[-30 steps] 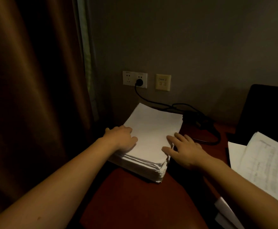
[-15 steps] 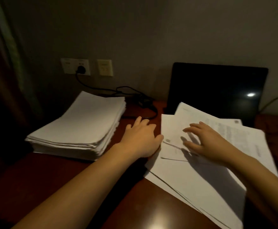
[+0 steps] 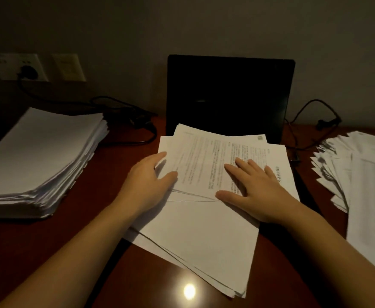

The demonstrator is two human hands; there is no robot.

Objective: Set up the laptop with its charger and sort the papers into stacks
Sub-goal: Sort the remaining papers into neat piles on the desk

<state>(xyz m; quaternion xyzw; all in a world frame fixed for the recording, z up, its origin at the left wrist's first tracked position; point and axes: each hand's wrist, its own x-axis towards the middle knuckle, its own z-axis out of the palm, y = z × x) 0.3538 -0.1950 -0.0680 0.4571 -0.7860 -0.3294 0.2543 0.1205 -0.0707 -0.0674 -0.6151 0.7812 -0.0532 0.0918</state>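
Reddish-brown desk [image 3: 88,252], strewn with papers [image 3: 204,232], meets a dim grey wall [image 3: 182,25].

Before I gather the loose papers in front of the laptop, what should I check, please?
1. Left hand and right hand resting on the loose papers: ok.
2. Loose papers' edges aligned: not ok, sheets lie askew.
3. Left stack gathered: ok.
4. Right stack tidy: not ok, fanned out.
5. Plug in the wall socket: ok.
6. Cable joined to the laptop: cannot tell.
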